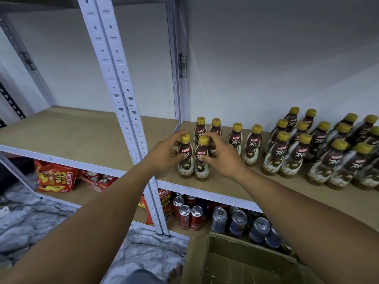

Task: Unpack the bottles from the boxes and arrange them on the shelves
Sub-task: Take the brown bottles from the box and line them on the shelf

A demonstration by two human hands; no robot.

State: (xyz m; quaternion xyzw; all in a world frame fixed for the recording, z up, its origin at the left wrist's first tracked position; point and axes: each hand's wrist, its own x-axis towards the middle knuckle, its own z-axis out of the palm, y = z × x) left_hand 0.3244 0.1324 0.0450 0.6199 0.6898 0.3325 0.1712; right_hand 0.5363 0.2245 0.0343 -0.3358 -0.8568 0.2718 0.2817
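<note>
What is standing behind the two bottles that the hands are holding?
Behind the two front bottles stand two more bottles with yellow caps, then the wall. The right hand and its fingers cover their lower parts, so whether they touch cannot be seen.

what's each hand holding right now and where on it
Left hand grips the front-left bottle around its upper body, below the cap. Right hand grips the bottle beside it likewise. Both stand on the shelf.
</note>
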